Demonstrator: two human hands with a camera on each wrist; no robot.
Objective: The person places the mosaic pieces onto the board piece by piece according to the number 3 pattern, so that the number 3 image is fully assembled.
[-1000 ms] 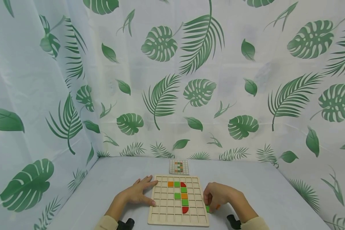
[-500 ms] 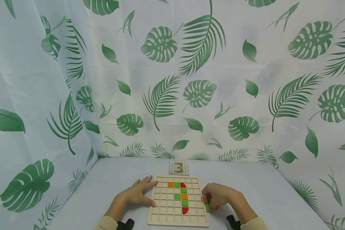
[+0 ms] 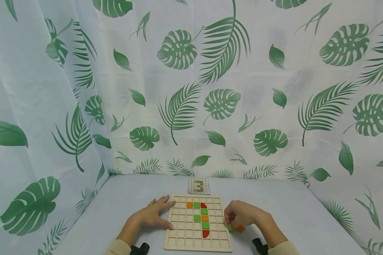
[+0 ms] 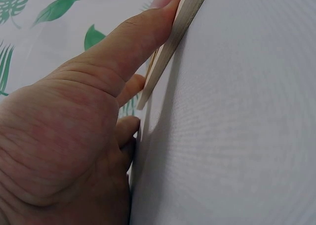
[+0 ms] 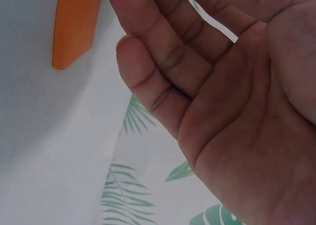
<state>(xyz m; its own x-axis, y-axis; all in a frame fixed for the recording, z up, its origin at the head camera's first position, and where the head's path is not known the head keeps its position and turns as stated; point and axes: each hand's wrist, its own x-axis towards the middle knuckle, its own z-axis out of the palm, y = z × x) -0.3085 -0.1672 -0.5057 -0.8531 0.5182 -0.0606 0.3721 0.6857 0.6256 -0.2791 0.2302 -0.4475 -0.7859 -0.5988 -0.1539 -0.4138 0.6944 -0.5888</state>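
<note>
A wooden grid board (image 3: 178,243) lies on the table. Set in its cells are orange, green and red tiles, among them an orange square (image 3: 204,218) and a red quarter-round piece (image 3: 205,233). My left hand (image 3: 154,214) rests spread at the board's left edge; in the left wrist view its thumb (image 4: 143,34) lies on the rim. Beside the right edge, my right hand (image 3: 242,213) pinches a green tile (image 3: 229,228), mostly hidden by the fingers. An orange tile (image 3: 240,228) lies on the table under that hand, below the curled fingers in the right wrist view.
A small card (image 3: 199,186) with a printed grid and coloured pattern lies behind the board. White cloth with green leaves (image 3: 221,102) rises behind the table and at both sides. Black wrist devices (image 3: 140,248) sit at both wrists.
My right hand has risen slightly with the green tile, which now looks tilted. More of the orange tile shows beneath it. The left hand and the board have stayed put.
</note>
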